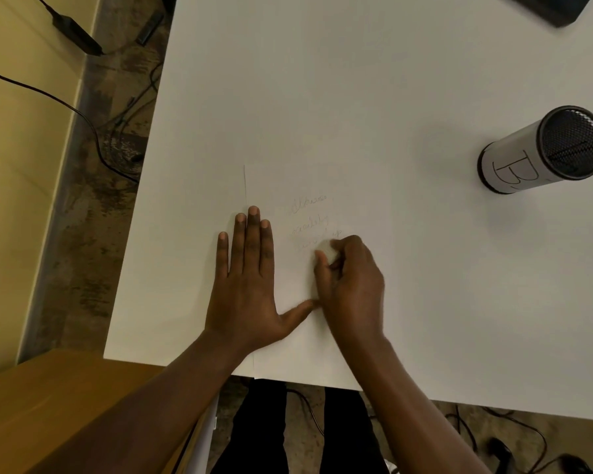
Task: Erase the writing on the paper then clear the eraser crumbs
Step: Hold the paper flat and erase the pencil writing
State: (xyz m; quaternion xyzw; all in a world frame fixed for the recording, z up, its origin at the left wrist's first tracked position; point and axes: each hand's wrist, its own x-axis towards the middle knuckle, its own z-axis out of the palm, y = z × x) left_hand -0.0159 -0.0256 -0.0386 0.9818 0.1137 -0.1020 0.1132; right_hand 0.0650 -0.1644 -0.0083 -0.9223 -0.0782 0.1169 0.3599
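Observation:
A white sheet of paper (356, 206) lies on the white table (322, 80) near its front edge. Faint pencil writing (310, 218) runs in three short lines across the sheet's middle; the lowest line looks smudged. My left hand (245, 285) rests flat, fingers spread, on the paper's left edge. My right hand (348, 285) is closed around a small white eraser (329, 252), whose tip touches the paper at the lowest line. I see no crumbs on the sheet at this resolution.
A black mesh cup (541, 148) with a white label marked "B" stands at the right. A dark object (555, 8) sits at the far right corner. Cables (93, 131) cross the floor on the left. A wooden surface (48, 405) is at lower left.

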